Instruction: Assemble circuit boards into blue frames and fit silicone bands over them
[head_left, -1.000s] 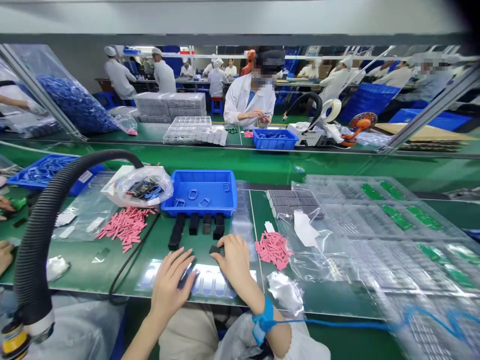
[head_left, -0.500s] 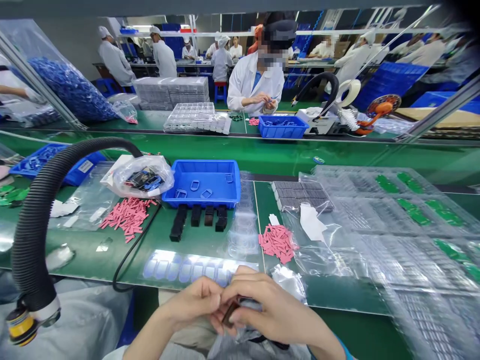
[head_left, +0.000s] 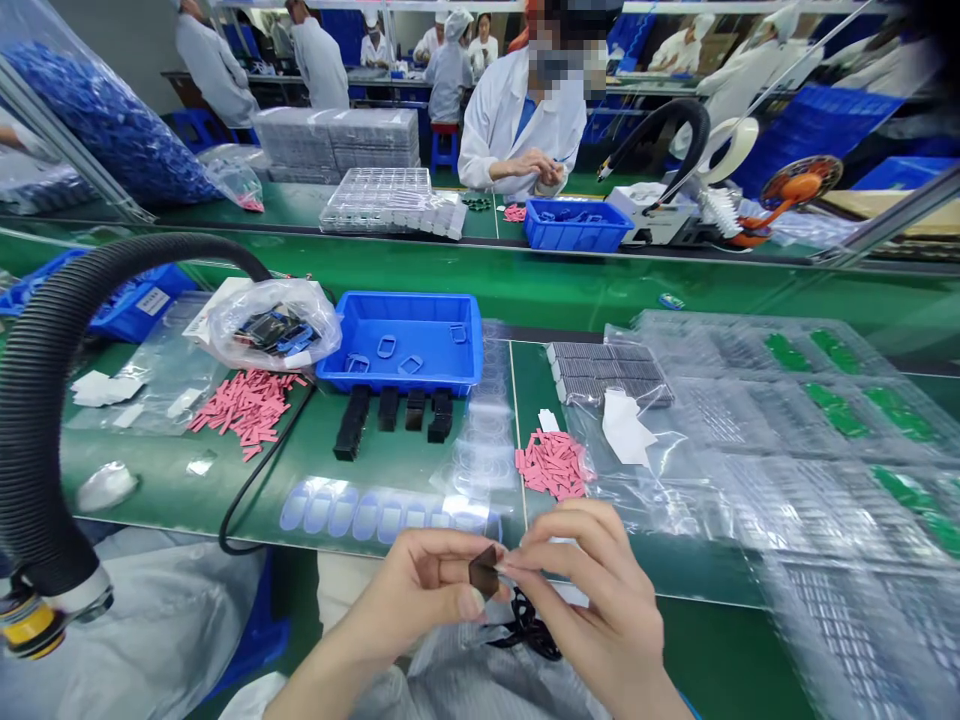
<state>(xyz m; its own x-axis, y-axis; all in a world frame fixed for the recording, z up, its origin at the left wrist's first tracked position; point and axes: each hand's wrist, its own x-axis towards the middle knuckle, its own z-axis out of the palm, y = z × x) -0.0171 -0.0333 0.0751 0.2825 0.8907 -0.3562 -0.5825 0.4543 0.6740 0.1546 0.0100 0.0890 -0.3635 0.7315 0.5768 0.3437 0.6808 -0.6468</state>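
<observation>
Held above my lap at the bench's front edge is a small dark square piece (head_left: 482, 573), gripped between the thumb and fingers of my left hand (head_left: 420, 590). My right hand (head_left: 596, 600) pinches at its right edge; a pale, thin bit shows between those fingertips, too small to name. Just beyond my hands lies a row of clear, blue-edged oval films (head_left: 364, 514). Black square pieces (head_left: 351, 424) stand in short rows on the green bench (head_left: 405, 465). Pink strips (head_left: 553, 463) lie heaped to the right. A black coiled cable (head_left: 531, 630) is partly hidden below my hands.
A blue bin (head_left: 401, 383) holds several blue frames. Left of it are a plastic bag (head_left: 276, 325) of parts, more pink strips (head_left: 244, 410) and a black hose (head_left: 34, 400). Clear trays (head_left: 705, 440) with green boards cover the right. A co-worker (head_left: 517, 130) sits opposite.
My hands have drawn apart a little, and the dark piece now shows upright in my left fingers. My right hand has shifted right and pinches at its edge. The view has tipped downward.
</observation>
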